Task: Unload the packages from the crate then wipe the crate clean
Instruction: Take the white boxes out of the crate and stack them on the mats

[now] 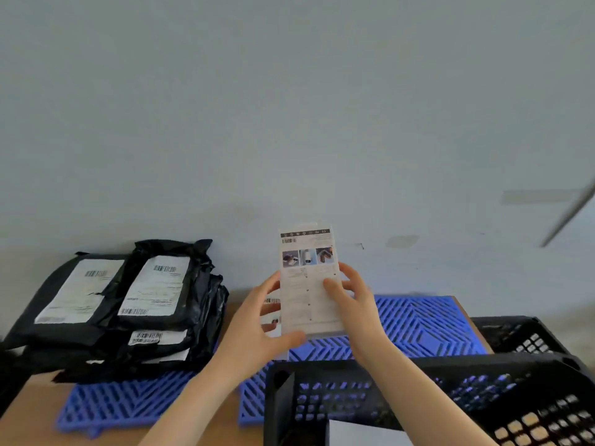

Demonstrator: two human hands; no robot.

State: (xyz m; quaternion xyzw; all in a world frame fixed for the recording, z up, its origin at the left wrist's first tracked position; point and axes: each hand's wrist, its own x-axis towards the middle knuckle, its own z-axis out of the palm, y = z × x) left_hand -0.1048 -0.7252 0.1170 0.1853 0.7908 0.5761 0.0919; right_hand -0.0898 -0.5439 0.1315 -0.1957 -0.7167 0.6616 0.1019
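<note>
A flat white box (306, 300) with printed pictures and a barcode is held upright above the far edge of the black crate (354, 394). My left hand (257, 329) grips its lower left side and my right hand (354, 300) holds its right edge. A second white pack seems to sit behind it in my left hand, mostly hidden. A pile of black mailer packages (122, 304) with white labels lies to the left on the blue grid mat (425, 323). Something white (363, 432) shows inside the crate.
The blue grid mats lie on a brown tabletop (29, 413) against a pale wall. The crate's latticed side (547, 423) fills the lower right. A thin grey rod (570, 214) leans at the right edge.
</note>
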